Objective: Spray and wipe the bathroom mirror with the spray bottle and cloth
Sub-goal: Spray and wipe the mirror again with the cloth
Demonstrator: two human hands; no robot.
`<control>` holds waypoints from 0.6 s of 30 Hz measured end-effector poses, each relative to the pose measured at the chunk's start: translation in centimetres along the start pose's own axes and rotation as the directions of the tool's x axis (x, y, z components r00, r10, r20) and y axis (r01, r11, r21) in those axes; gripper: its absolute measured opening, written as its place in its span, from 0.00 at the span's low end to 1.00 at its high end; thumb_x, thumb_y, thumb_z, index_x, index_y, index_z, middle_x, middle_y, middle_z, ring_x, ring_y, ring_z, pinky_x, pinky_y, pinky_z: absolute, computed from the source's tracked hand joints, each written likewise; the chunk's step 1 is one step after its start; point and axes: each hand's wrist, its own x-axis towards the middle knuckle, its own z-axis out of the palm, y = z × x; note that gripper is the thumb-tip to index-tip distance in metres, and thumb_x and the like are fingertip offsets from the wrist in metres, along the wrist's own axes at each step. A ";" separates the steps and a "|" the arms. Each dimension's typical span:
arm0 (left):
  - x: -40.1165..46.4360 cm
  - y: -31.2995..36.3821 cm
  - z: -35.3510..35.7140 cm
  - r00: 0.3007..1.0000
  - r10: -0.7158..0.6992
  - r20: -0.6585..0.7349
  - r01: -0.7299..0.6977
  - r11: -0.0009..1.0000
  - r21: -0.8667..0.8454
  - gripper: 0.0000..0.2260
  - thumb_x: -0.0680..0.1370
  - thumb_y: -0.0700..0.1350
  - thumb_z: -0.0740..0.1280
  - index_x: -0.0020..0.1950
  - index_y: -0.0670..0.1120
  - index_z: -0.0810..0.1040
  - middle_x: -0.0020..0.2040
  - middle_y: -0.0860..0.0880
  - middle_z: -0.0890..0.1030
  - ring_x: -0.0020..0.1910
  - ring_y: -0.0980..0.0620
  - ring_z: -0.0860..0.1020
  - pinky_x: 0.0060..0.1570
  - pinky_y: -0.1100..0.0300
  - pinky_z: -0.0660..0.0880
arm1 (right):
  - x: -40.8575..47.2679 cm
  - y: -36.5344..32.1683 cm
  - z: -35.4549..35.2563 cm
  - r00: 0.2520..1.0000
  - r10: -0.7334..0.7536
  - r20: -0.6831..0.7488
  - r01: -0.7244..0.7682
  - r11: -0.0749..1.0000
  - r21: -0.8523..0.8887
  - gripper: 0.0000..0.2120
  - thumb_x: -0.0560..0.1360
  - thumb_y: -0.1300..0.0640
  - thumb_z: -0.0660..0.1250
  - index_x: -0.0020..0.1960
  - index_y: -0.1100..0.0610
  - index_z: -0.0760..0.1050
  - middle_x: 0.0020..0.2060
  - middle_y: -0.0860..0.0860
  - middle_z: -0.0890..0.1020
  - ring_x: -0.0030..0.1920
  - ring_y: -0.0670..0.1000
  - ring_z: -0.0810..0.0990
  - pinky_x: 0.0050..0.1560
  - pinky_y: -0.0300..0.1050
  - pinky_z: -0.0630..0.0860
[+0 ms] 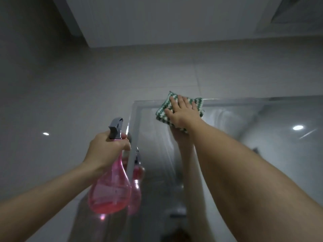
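The wiping step is in hand: the right hand (181, 111) lies with fingers flat and spread on a folded green-and-white striped cloth (176, 110), pressing it against the frameless rectangular bathroom mirror (244, 137) right at its upper left corner, so that the cloth's top overlaps the mirror's upper edge and touches the grey tiled wall (104, 81) above. The left hand (106, 147) is curled around the neck of a translucent pink teardrop-shaped spray bottle with a grey trigger head (111, 180), holding it upright just left of the mirror's left edge, nozzle toward the glass; its reflection shows beside it. The next move probably calls for sweeping the cloth rightward or downward with steady flat pressure, since the cloth already sits at the corner and has no glass left above or to the left. Open glass stretches to the right and below, while the bottle near the left edge could get in the way of a leftward stroke.
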 end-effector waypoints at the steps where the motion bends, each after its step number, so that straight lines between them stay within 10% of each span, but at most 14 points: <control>1: -0.2 0.5 0.6 1.000 -0.002 0.001 0.002 1.000 0.000 0.08 0.62 0.42 0.72 0.40 0.45 0.81 0.45 0.42 0.82 0.50 0.42 0.79 0.57 0.45 0.74 | -0.4 1.2 -0.1 1.000 0.014 -0.006 -0.014 1.000 0.006 0.29 0.81 0.41 0.43 0.77 0.49 0.38 0.77 0.52 0.40 0.76 0.52 0.39 0.74 0.54 0.36; 18: -1.6 1.9 -0.1 0.994 0.089 0.062 -0.097 0.985 0.141 0.06 0.68 0.37 0.72 0.39 0.46 0.77 0.46 0.45 0.81 0.51 0.45 0.79 0.59 0.44 0.72 | -3.4 6.4 0.2 0.977 0.208 -0.053 -0.207 0.978 0.037 0.28 0.82 0.44 0.42 0.77 0.53 0.38 0.76 0.56 0.39 0.76 0.56 0.36 0.71 0.57 0.32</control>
